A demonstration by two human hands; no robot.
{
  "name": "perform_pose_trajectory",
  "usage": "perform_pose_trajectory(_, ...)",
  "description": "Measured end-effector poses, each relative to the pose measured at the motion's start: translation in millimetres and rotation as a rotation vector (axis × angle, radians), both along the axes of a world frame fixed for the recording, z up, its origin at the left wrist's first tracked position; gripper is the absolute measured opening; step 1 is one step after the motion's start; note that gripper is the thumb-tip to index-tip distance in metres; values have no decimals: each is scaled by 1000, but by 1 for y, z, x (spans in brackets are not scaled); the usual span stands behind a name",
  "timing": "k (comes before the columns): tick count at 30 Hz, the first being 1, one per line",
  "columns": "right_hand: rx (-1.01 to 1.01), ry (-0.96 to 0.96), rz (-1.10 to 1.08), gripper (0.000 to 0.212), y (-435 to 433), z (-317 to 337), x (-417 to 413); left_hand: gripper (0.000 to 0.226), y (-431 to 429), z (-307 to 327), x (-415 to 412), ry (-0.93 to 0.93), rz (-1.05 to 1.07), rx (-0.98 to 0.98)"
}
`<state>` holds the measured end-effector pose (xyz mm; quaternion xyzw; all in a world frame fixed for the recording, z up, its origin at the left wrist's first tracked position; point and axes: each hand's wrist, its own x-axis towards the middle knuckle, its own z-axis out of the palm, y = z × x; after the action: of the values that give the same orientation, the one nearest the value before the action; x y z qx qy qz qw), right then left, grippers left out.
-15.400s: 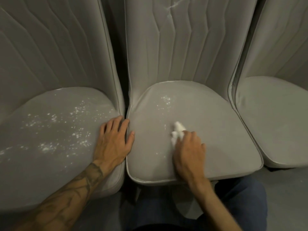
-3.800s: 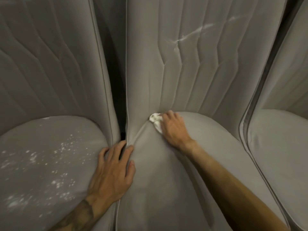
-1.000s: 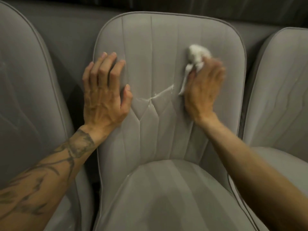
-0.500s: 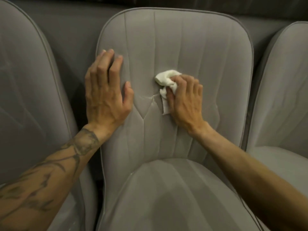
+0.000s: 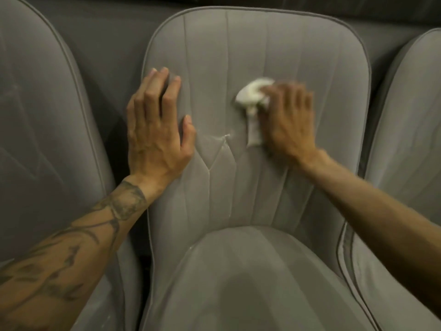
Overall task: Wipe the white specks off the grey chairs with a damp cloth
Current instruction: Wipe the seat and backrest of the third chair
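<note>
On the middle chair's backrest: both hands work against the grey upholstery.
Middle chair [image 5: 257,56]: grey, stitched panels, with a thin white streak [image 5: 223,139] at the centre seams.
Left hand [image 5: 155,130]: open, fingers spread, palm flat on the backrest's left side.
Right hand [image 5: 288,120]: blurred, fingers closed around the cloth, pressing it to the backrest.
Cloth [image 5: 251,99]: white, bunched, just right of and above the streak.
Neighbouring chairs: left chair [image 5: 40,139] and right chair [image 5: 405,139], close beside.
</note>
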<state>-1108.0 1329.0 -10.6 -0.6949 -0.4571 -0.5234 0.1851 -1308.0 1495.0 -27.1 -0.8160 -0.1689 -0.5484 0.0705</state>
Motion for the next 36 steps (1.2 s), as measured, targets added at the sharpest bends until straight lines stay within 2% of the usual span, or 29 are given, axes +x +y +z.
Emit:
perform_pose_trajectory(3, 471, 187, -233, 33, 17, 42, 20, 63, 0, 1, 1, -2, -1, -2)
perform_pose_trajectory(4, 551, 258, -266, 38, 29, 39, 10, 63, -1, 1, 1, -5, -4, -1)
perform_pose_trajectory(5, 540, 289, -239, 40, 39, 27, -6, 62, -2, 1, 1, -9, -9, -1)
perform_pose_trajectory(6, 445, 290, -152, 40, 47, 8, -26, 62, -2, 1, 1, -13, -15, 0)
perform_pose_trajectory(8, 99, 207, 46, 36, 43, -35, -59, 61, 0, 1, 0, -13, -37, -1)
perform_pose_trajectory(10, -148, 73, 96, 33, 21, -42, -54, 61, -1, 2, 0, -11, -44, -8)
perform_pose_trajectory(12, -77, 2, 25, 33, 7, -19, -15, 61, -1, 2, 0, -17, -45, -10)
perform_pose_trajectory(15, 357, 81, -255, 37, -3, 25, 34, 61, 0, 2, 0, -29, -54, -4)
perform_pose_trajectory(17, 525, 169, -297, 40, 11, 13, 26, 60, -1, 2, 1, -32, -60, -3)
perform_pose_trajectory(18, 502, 213, -235, 42, 18, -8, 11, 60, -1, 2, 0, -30, -62, -5)
perform_pose_trajectory(20, 265, 237, -48, 38, 18, -63, -22, 61, -1, 2, 0, -29, -69, -7)
perform_pose_trajectory(22, -36, 160, -2, 35, -4, -102, -42, 61, -2, 2, -2, -22, -73, -9)
perform_pose_trajectory(23, -105, 112, -2, 33, -17, -103, -36, 61, -2, 3, -1, -21, -79, -8)
perform_pose_trajectory(25, -27, 73, -69, 31, -29, -81, -9, 60, -1, 3, -1, -23, -84, -4)
perform_pose_trajectory(28, 368, 166, -307, 35, -26, -35, 25, 60, 2, 0, 1, -38, -82, 2)
perform_pose_trajectory(30, 481, 228, -323, 37, -9, -47, 11, 60, 3, 0, 1, -43, -83, 4)
perform_pose_trajectory(31, 439, 246, -268, 36, -1, -69, -4, 60, 3, 0, 1, -42, -82, 5)
perform_pose_trajectory(34, 108, 257, -84, 33, -3, -128, -48, 59, 1, 0, 1, -36, -89, -4)
perform_pose_trajectory(36, -1, 217, -66, 35, -14, -117, -40, 59, 0, 1, 0, -33, -99, -15)
